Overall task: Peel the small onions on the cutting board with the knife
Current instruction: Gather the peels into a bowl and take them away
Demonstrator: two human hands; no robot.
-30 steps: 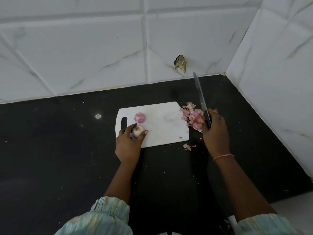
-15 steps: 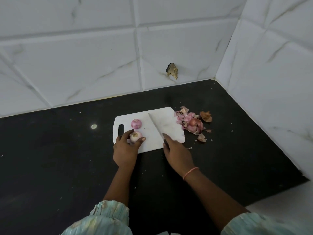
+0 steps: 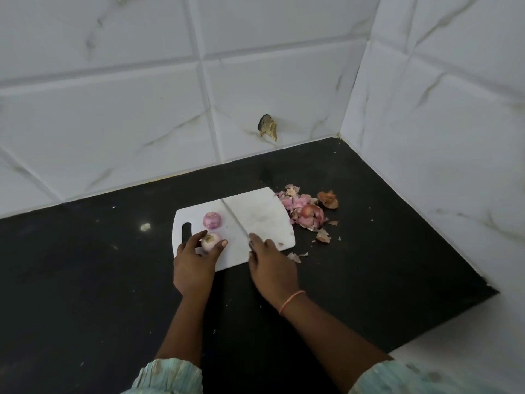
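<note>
A white cutting board [image 3: 264, 214] lies on the black counter. Two small onions are on its left part. My left hand [image 3: 194, 258] holds the nearer pale onion [image 3: 210, 241] between thumb and fingers. The other pinkish onion [image 3: 212, 219] sits just behind it, untouched. My right hand [image 3: 271, 264] grips the handle of the knife [image 3: 234, 218], whose blade lies across the middle of the board, pointing away from me and just right of the onions. The handle is hidden under my hand.
A heap of pink and brown onion skins [image 3: 305, 211] lies on the counter [image 3: 85, 280] off the board's right edge, with scraps nearer me. Tiled walls close the back and right. A chipped hole [image 3: 268, 127] marks the back wall.
My right hand brought the knife from over the skin pile at the right down onto the board, then slid it left toward the onions. My left hand stayed on the near onion.
</note>
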